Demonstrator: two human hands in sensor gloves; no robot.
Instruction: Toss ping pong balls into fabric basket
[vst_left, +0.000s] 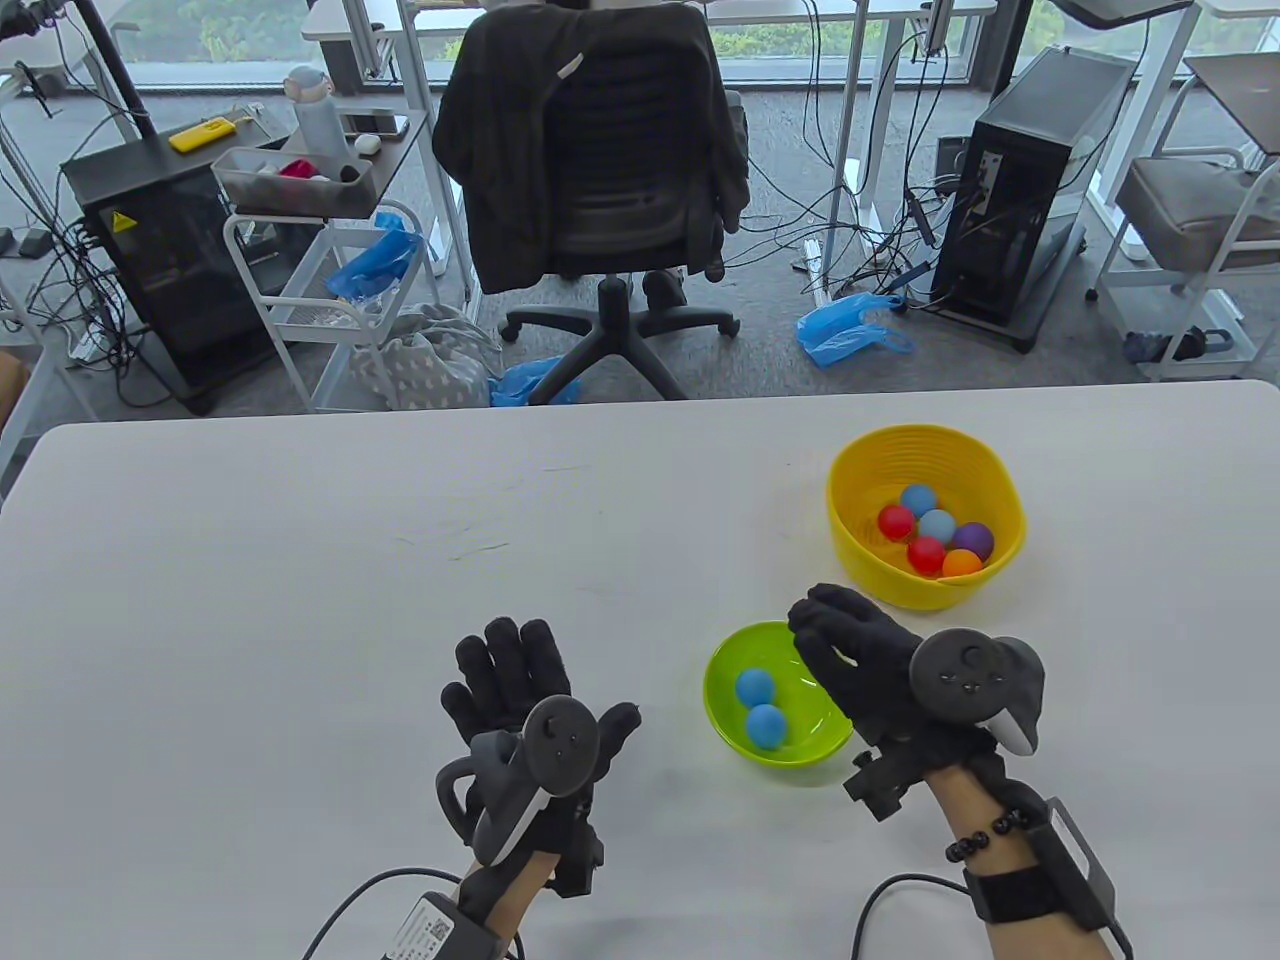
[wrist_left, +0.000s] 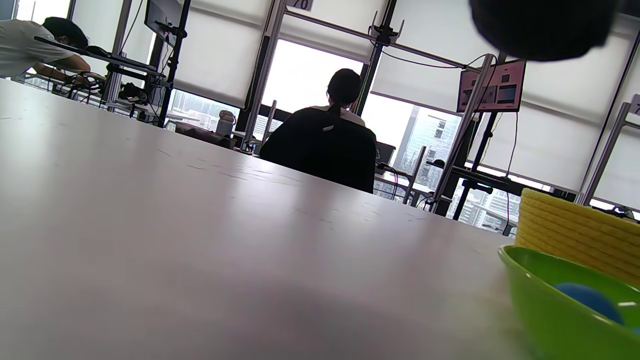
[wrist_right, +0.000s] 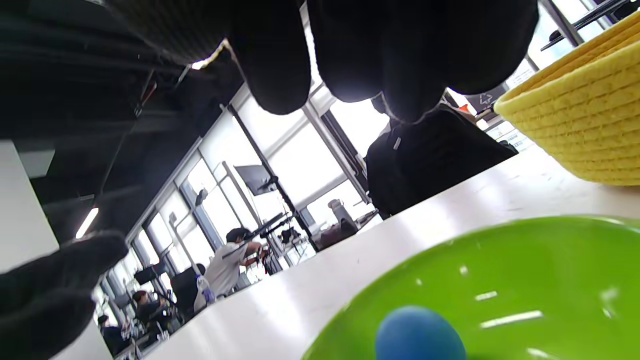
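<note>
A yellow fabric basket (vst_left: 990, 470) stands at the right of the table with several coloured ping pong balls (vst_left: 937, 525) in it. In front of it is a green bowl (vst_left: 725, 660) holding two blue balls (vst_left: 755, 687). My right hand (vst_left: 830, 640) hovers over the bowl's right rim, fingers loosely curled and holding nothing. In the right wrist view its fingers (wrist_right: 410, 60) hang above the bowl (wrist_right: 500, 280) and a blue ball (wrist_right: 417, 335), with the basket (wrist_right: 585, 110) beyond. My left hand (vst_left: 510, 670) lies with fingers spread on the table, left of the bowl, empty.
The white table (vst_left: 300, 600) stretches to the left and back. Beyond its far edge stand an office chair (vst_left: 600, 180) with a dark jacket, a cart and a computer tower. The left wrist view shows the bowl (wrist_left: 545, 310) and the basket (wrist_left: 575, 225) at its right edge.
</note>
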